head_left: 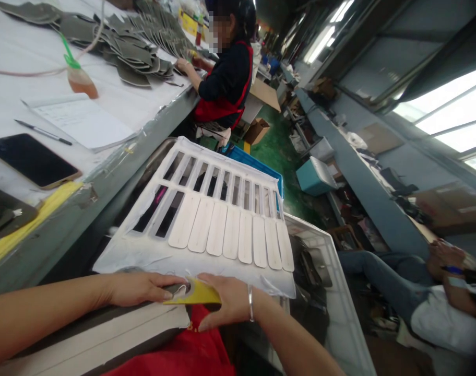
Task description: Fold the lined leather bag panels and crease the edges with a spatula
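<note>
Low in the view, my left hand (134, 288) rests along a long dark grey piece with a cream strip (105, 342) on it. Its fingertips and thumb close on the grey end, where a small white bit shows. My right hand (230, 302), with a bangle at the wrist, holds a curved yellow strip (202, 293) between thumb and fingers; the strip's other end reaches my left fingertips. Just beyond both hands, a white slotted rack (144, 257) carries a row of several cream rounded strips (215, 228) side by side.
On the left, a white-topped table (116, 107) bears a phone (33, 160), pen, notepad (81, 121), orange bottle (80, 78) and grey pieces (140, 52). A co-worker (226, 78) sits beyond the rack; another person's legs (379, 277) are at right. A white crate (332, 282) stands beside the rack.
</note>
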The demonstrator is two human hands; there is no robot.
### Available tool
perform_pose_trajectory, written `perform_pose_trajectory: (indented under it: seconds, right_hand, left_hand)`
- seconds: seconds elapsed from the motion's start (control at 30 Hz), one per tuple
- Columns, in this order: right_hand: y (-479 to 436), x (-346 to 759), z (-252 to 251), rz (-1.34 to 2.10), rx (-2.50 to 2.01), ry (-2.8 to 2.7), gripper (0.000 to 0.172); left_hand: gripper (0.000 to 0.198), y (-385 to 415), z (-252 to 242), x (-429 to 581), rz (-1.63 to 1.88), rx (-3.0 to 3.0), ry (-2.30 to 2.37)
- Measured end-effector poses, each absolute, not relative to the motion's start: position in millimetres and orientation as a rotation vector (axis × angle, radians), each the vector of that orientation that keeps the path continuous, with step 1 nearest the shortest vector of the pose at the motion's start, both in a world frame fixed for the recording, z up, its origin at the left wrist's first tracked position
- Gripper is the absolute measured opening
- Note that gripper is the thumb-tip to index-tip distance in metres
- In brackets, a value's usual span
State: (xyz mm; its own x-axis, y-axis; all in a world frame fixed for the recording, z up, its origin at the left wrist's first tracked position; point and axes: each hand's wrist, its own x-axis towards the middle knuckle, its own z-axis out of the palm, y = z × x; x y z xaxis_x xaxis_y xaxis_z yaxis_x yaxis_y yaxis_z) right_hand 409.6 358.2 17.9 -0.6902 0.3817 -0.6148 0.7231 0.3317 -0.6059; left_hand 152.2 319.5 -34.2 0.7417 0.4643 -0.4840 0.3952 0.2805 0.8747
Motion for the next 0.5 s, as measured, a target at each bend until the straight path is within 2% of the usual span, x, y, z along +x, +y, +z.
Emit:
perform_pose_trajectory:
  seconds: [0.03, 0.07, 0.13, 0.2, 0.33, 0.4, 0.5]
  right_hand:
    - [358, 407, 20, -1.297, 0.941, 2.284, 0.086]
    - [359, 406, 22, -1.303, 0.941, 2.316, 0.077]
    - [364, 411, 27, -1.388, 1.067, 2.291, 0.047]
    - [373, 421, 30, -1.637, 1.244, 2.098, 0.032]
    - [393, 432, 26, -2.112, 1.096, 1.447, 0.038]
    - [398, 425, 17, -2.106, 0.93, 1.251, 0.036]
    - [402, 400, 5, -1.916, 0.823, 1.267, 0.02]
  left_hand:
    - [0.058, 319, -36, 152, 0.067, 1.296, 0.795]
    - [0.057, 319, -38, 152, 0.088, 1.26, 0.793]
    - [0.056, 319, -41, 154, 0.14, 1.167, 0.761]
    - [0.058, 320, -43, 157, 0.181, 1.039, 0.725]
    - [0.06, 324, -50, 163, 0.19, 0.849, 0.585]
    - [0.059, 326, -55, 164, 0.193, 0.846, 0.518]
    - [0.062, 327, -60, 162, 0.185, 0.874, 0.528]
